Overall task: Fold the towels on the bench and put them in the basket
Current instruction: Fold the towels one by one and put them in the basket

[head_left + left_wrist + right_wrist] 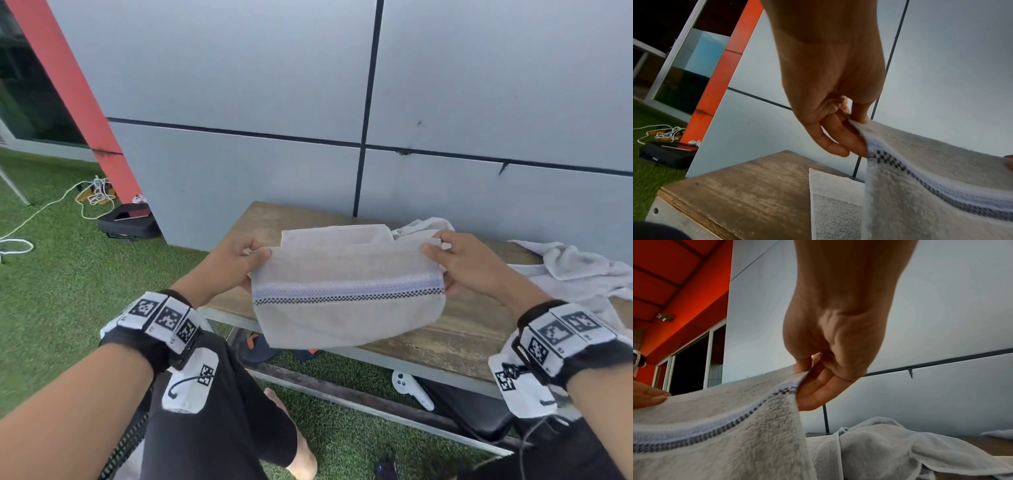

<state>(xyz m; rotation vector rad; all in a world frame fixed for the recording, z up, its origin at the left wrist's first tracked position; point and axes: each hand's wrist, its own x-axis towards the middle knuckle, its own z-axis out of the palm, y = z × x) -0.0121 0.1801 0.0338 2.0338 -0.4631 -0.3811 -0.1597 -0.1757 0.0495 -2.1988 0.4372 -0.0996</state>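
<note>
A pale grey towel (346,274) with a blue band and a black checked stripe hangs above the wooden bench (445,339), held between both hands. My left hand (239,263) pinches its left edge with thumb on top and fingers under. My right hand (455,260) pinches the right edge the same way. In the left wrist view the left hand (851,129) grips the towel (941,186) at its corner; in the right wrist view the right hand (809,378) pinches the towel (725,418). A folded towel (329,234) lies flat on the bench behind it.
Crumpled white towels (575,270) lie on the bench's right part, also shown as a crumpled towel (890,443) in the right wrist view. A grey panelled wall (308,102) backs the bench. A black case (128,221) and a white cable (51,205) lie on the green turf at left. A white controller (411,387) lies under the bench.
</note>
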